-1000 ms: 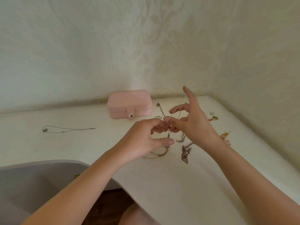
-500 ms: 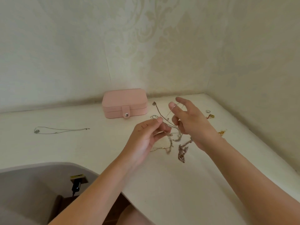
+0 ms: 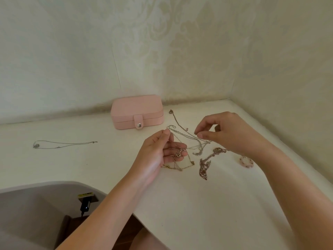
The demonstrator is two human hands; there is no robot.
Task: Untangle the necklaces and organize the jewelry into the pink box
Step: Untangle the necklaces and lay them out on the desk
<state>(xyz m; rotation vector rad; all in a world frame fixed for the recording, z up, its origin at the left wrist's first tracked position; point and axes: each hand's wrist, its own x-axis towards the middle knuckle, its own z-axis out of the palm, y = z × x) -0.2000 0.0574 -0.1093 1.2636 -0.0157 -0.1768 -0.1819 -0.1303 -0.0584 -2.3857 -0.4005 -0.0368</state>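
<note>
White counter (image 3: 198, 204): thin, tangled silvery necklaces (image 3: 199, 150).

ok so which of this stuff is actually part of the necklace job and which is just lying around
Part of the job:
tangled necklaces, pinched by the left hand and right hand
dark chain bunch
silver necklace laid out apart
pink bead ring
pink box, closed

Just lying about:
black adapter below the table edge

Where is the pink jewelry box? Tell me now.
In the head view, the pink jewelry box sits closed at the back of the white countertop near the wall, behind and left of the tangled necklaces.
</note>
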